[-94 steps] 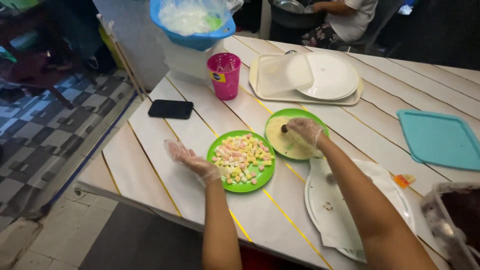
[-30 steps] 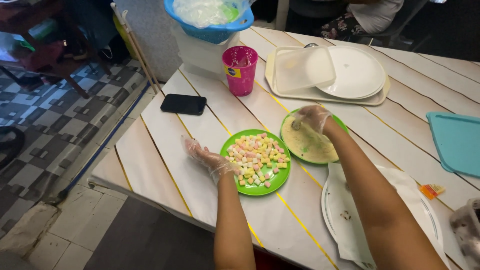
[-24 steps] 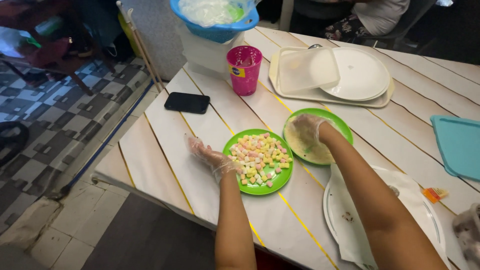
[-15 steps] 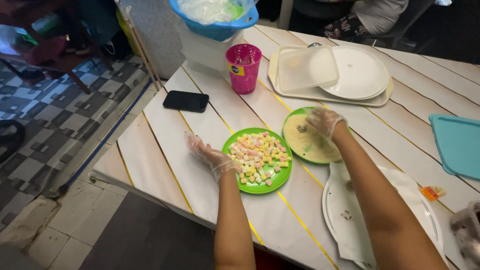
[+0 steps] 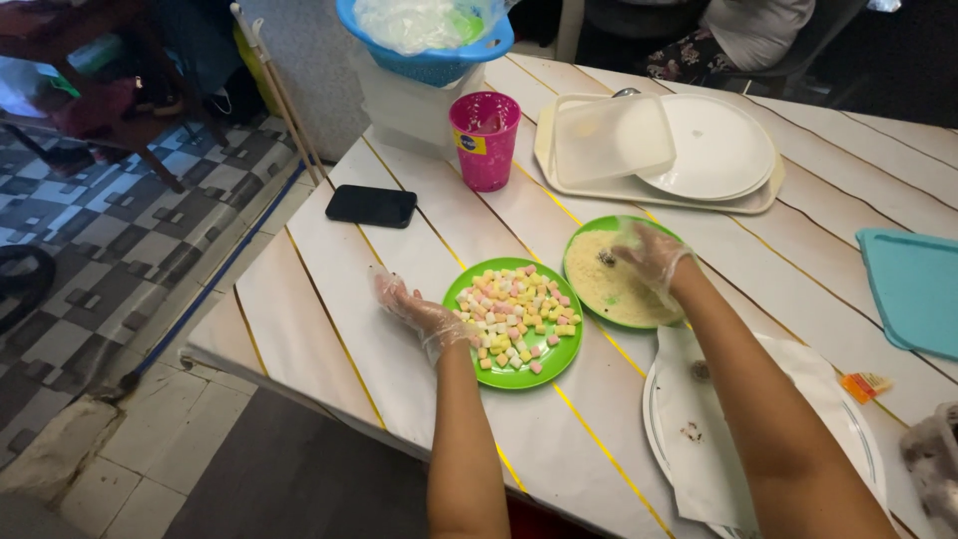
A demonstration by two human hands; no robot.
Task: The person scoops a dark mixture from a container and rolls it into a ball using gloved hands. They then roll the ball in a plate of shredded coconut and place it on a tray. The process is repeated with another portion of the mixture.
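Observation:
Both my hands wear thin clear plastic gloves. My left hand (image 5: 411, 307) rests open on the table, its fingers spread, just left of a green plate (image 5: 519, 371) heaped with several small pastel marshmallow pieces (image 5: 517, 315). My right hand (image 5: 651, 256) hovers over a second green plate (image 5: 587, 236) covered with pale crumbs (image 5: 605, 289). A small dark ball (image 5: 606, 259) lies in the crumbs just left of its fingertips; whether the fingers touch it I cannot tell.
A black phone (image 5: 371, 206) and a pink cup (image 5: 484, 140) lie beyond the plates. A beige tray (image 5: 760, 200) holds a white plate and a clear lid. A white plate with paper (image 5: 699, 429) sits near right, a teal lid (image 5: 913, 289) far right. Another person sits across.
My right hand has stayed over the crumb plate, shifting slightly over the crumbs. My left hand has stayed beside the marshmallow plate. The camera view has shifted a little.

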